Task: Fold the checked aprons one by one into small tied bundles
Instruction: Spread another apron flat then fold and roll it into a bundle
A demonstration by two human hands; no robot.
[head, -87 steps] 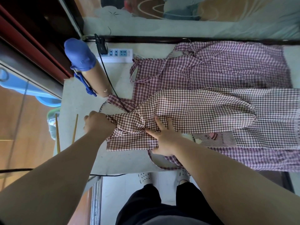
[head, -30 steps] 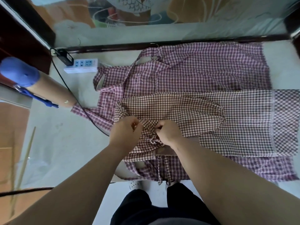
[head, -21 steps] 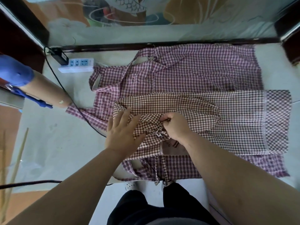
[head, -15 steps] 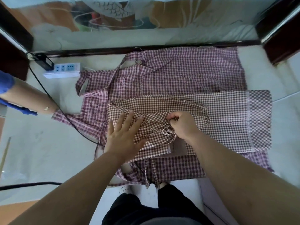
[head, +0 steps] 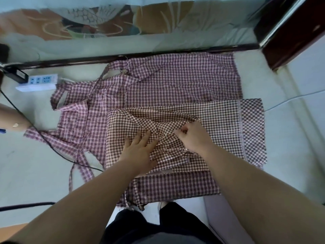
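Observation:
A brown checked apron (head: 219, 124), folded lengthwise, lies on top of a pile of pink checked aprons (head: 175, 81) on the white table (head: 35, 173). My left hand (head: 139, 152) lies flat with spread fingers on the apron's left part and presses it down. My right hand (head: 193, 138) has its fingers curled and pinches a fold of the brown apron near its middle. The apron's right end lies flat and spread out. Pink apron straps (head: 79, 166) trail off to the left.
A white power strip (head: 37, 82) with a black plug and a black cable (head: 58, 150) lies at the back left. A tan roll (head: 12, 118) sticks in from the left edge. A dark frame (head: 123, 57) and a painted panel close off the back.
The view has swung to the right. My left hand opened from a grip to a flat press on the brown apron. My right hand has kept pinching the fabric and drawn it slightly right.

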